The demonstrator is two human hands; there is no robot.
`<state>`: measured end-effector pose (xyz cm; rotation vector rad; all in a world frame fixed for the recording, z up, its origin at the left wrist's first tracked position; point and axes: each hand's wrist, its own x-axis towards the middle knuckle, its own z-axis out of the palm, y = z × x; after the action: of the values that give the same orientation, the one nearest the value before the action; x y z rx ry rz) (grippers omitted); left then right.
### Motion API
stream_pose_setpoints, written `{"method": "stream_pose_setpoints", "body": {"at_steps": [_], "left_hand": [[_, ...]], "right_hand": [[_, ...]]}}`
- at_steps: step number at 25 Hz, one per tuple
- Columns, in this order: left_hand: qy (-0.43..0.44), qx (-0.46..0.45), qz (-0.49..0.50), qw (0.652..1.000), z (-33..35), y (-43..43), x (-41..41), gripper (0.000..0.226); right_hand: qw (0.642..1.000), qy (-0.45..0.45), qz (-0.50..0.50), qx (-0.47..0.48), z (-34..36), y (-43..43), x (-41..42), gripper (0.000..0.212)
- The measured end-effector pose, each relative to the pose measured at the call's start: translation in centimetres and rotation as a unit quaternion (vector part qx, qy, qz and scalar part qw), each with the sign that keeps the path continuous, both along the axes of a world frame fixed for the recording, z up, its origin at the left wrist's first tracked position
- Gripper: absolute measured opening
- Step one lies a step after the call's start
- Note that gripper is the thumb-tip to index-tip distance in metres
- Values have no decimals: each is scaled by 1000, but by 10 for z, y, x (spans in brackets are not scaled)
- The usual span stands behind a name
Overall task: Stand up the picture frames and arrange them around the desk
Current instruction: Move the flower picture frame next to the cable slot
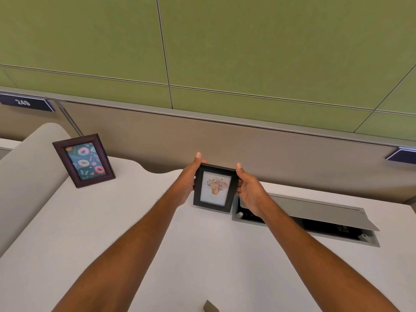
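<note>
Black frame [215, 188] (floral print), brown frame [83, 160] (doughnut pattern)

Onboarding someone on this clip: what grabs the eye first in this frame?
Dead centre, both hands hold a small black picture frame with a flower print upright on the desk, the left hand and right hand at its sides. At far left a brown frame with a doughnut print stands alone. Just right of the hands, an open cable hatch is set in the desktop.

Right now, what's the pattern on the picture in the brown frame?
Pink and white donuts with butterflies on dark teal, inside the brown frame; the head view shows it.
</note>
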<state>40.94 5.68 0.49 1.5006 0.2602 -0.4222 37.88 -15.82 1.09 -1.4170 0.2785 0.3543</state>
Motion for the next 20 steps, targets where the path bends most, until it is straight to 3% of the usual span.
{"method": "stream_pose_setpoints", "body": {"at_steps": [10, 20], "left_hand": [[19, 4, -4, 1000, -14, 2, 9, 80], [26, 18, -14, 999, -11, 15, -9, 101]], "right_hand": [[1000, 21, 9, -1, -15, 3, 11, 59], [998, 24, 28, -49, -14, -3, 6, 80]]}}
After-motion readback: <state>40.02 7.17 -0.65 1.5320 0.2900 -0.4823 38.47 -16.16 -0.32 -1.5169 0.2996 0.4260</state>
